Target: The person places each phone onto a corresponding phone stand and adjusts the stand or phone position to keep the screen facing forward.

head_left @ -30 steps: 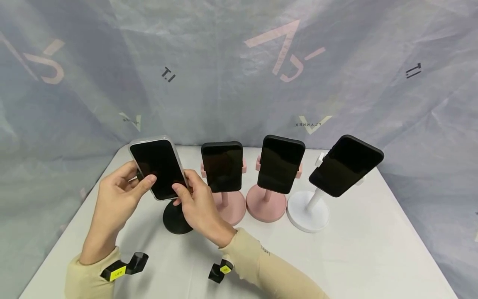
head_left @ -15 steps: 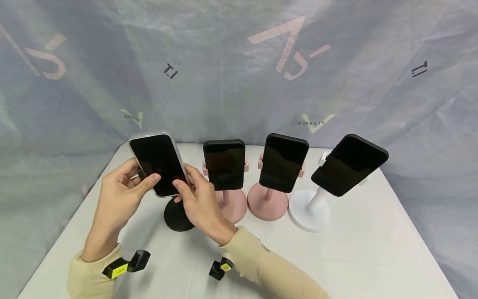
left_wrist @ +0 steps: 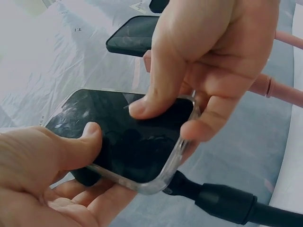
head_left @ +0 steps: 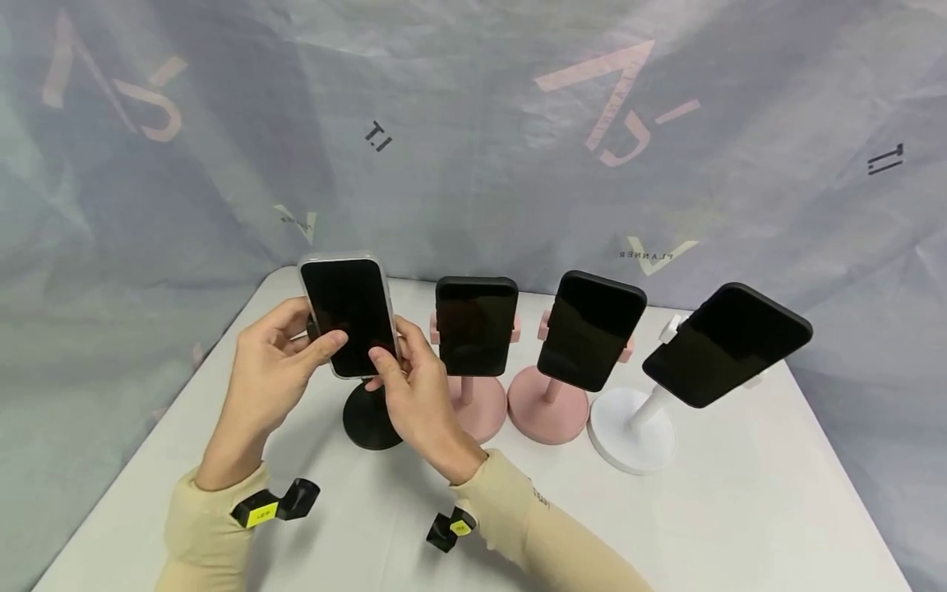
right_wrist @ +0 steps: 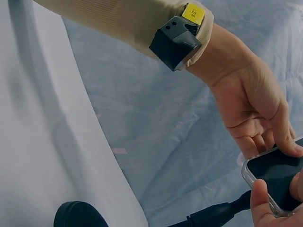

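A smartphone [head_left: 350,308] in a clear case, screen dark and facing up toward the head camera, is at the black phone stand [head_left: 370,418] on the left. My left hand [head_left: 275,366] holds the phone's left edge, its thumb on the screen and its fingers underneath, beside a black clamp part [left_wrist: 86,176]. With the thumb over the glass and the fingers round the edge, my right hand [head_left: 422,390] grips the lower right corner. The black stem [left_wrist: 225,201] reaches under the phone in the left wrist view. Most of the stand's holder is hidden behind the phone.
To the right, two pink stands [head_left: 481,407] [head_left: 547,407] and a white stand [head_left: 630,432] each hold a dark phone. The nearest of these phones [head_left: 477,325] is close to my right hand. A printed grey curtain [head_left: 473,148] hangs behind the white table [head_left: 710,510].
The head view has turned, so everything sits farther right in it. The held phone appears slightly more upright. Both hands keep their grip on it.
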### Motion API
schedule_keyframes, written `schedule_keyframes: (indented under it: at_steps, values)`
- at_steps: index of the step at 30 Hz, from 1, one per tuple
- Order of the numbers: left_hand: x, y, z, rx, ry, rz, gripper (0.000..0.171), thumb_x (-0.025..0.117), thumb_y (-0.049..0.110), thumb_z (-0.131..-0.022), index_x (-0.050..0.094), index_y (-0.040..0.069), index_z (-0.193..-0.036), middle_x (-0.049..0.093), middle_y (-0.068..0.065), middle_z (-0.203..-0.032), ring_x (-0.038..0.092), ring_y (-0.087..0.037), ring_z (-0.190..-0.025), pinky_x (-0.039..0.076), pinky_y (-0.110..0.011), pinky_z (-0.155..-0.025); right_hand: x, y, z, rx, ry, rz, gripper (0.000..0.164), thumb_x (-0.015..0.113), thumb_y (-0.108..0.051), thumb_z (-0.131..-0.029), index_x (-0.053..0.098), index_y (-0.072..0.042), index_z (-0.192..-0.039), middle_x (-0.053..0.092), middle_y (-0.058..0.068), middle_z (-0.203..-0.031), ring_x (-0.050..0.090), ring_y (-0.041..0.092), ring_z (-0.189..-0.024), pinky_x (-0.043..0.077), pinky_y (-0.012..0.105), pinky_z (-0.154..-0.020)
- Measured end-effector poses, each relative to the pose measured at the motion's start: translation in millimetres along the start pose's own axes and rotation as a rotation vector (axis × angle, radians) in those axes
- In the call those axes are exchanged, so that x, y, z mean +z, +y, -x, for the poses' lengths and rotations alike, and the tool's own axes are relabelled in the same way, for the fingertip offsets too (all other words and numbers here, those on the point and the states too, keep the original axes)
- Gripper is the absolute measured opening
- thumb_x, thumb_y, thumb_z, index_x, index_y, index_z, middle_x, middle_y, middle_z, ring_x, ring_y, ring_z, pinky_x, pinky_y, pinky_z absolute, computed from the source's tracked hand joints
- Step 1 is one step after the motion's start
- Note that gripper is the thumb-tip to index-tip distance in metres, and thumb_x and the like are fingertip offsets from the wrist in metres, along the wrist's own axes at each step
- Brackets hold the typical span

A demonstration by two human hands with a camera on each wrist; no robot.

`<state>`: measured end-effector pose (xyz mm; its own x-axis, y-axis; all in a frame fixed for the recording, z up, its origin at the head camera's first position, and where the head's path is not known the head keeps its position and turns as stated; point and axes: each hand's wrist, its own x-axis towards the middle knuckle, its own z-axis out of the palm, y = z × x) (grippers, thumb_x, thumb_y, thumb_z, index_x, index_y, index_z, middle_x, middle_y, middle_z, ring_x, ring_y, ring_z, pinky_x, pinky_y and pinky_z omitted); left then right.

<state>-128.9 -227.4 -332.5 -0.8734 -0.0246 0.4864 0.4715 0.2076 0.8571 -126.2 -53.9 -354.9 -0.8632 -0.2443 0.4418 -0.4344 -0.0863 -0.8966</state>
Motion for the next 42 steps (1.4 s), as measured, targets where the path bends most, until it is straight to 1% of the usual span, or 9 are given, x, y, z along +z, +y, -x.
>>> schedule_keyframes:
  at_steps: [6, 10, 13, 16, 19, 24, 27, 33, 42]
  values:
    - [4.2, 2.0, 1.7, -0.015, 0.061, -0.024, 0.03, 0.07, 0.0, -0.087, 0.062, -0.003, -0.117, 0.07, 0.002, -0.105, 0.07, -0.014, -0.08, 0.056, -0.018, -0.068, -2, 17, -3, -0.032, -0.01, 0.108, 0.041, 0.053, -0.017, -0.102, 0.043, -0.013, -0.141, 0.067, 0.012, -0.113, 0.066, 0.02, -0.079, 0.058, 0.027, -0.073]
    - [6.0, 2.7, 2.7, -0.022, 0.093, -0.07, 0.027, 0.068, -0.001, -0.088, 0.061, -0.005, -0.113, 0.07, 0.003, -0.102, 0.07, -0.011, -0.078, 0.055, -0.017, -0.065, -6, 13, -3, -0.106, -0.008, 0.281, 0.044, 0.048, -0.023, -0.104, 0.039, -0.013, -0.146, 0.06, 0.008, -0.127, 0.06, 0.01, -0.105, 0.054, 0.028, -0.087]
    - [6.3, 2.3, 2.9, -0.026, 0.107, -0.059, 0.025, 0.067, -0.004, -0.088, 0.06, -0.007, -0.112, 0.069, 0.002, -0.1, 0.069, -0.011, -0.078, 0.055, -0.017, -0.065, -7, 10, -4, -0.205, 0.014, 0.41, 0.045, 0.043, -0.01, -0.104, 0.035, -0.01, -0.149, 0.055, 0.009, -0.135, 0.052, 0.011, -0.121, 0.048, 0.031, -0.098]
    - [4.5, 0.4, 2.4, -0.029, 0.109, -0.017, 0.023, 0.066, -0.005, -0.088, 0.06, -0.008, -0.111, 0.069, 0.001, -0.099, 0.069, -0.011, -0.078, 0.056, -0.017, -0.066, -6, 9, -5, -0.282, 0.044, 0.466, 0.058, 0.041, 0.013, -0.095, 0.038, -0.011, -0.148, 0.057, 0.009, -0.134, 0.055, 0.011, -0.116, 0.048, 0.028, -0.098]
    - [0.2, -2.0, 1.6, -0.027, 0.102, 0.047, 0.021, 0.064, -0.007, -0.089, 0.059, -0.009, -0.11, 0.069, 0.0, -0.1, 0.069, -0.01, -0.078, 0.056, -0.018, -0.067, -4, 12, -8, -0.347, 0.057, 0.466, 0.061, 0.043, 0.018, -0.092, 0.042, -0.01, -0.145, 0.057, 0.009, -0.133, 0.055, 0.012, -0.117, 0.048, 0.022, -0.096]
    - [-6.7, -3.6, 3.8, -0.019, 0.091, 0.136, 0.02, 0.061, -0.01, -0.089, 0.059, -0.01, -0.109, 0.069, -0.003, -0.102, 0.069, -0.011, -0.079, 0.056, -0.019, -0.068, 1, 19, -10, -0.442, 0.064, 0.459, 0.047, 0.045, 0.009, -0.097, 0.045, -0.004, -0.143, 0.053, 0.013, -0.139, 0.045, 0.014, -0.13, 0.043, 0.024, -0.102]
    - [-11.4, -2.3, 5.8, -0.002, 0.097, 0.145, 0.019, 0.06, -0.012, -0.089, 0.059, -0.011, -0.108, 0.068, -0.004, -0.1, 0.069, -0.011, -0.079, 0.056, -0.018, -0.068, 5, 21, -10, -0.449, 0.033, 0.459, 0.05, 0.047, 0.01, -0.097, 0.043, -0.005, -0.144, 0.053, 0.012, -0.14, 0.047, 0.012, -0.128, 0.044, 0.021, -0.1]
    - [-14.9, -0.7, 7.1, -0.007, 0.09, 0.193, 0.018, 0.059, -0.014, -0.088, 0.058, -0.012, -0.107, 0.069, -0.005, -0.099, 0.069, -0.012, -0.081, 0.057, -0.02, -0.069, 5, 24, -13, -0.435, -0.001, 0.399, 0.054, 0.048, 0.015, -0.093, 0.045, -0.005, -0.142, 0.054, 0.011, -0.139, 0.059, 0.007, -0.108, 0.049, 0.017, -0.089]
    - [-17.1, -3.2, 5.7, 0.017, 0.025, 0.277, 0.017, 0.055, -0.016, -0.089, 0.056, -0.013, -0.106, 0.067, -0.006, -0.102, 0.068, -0.012, -0.087, 0.056, -0.023, -0.073, 7, 24, -17, -0.495, 0.001, 0.3, 0.045, 0.049, 0.014, -0.094, 0.05, 0.001, -0.137, 0.054, 0.016, -0.138, 0.053, 0.012, -0.122, 0.048, 0.021, -0.095]
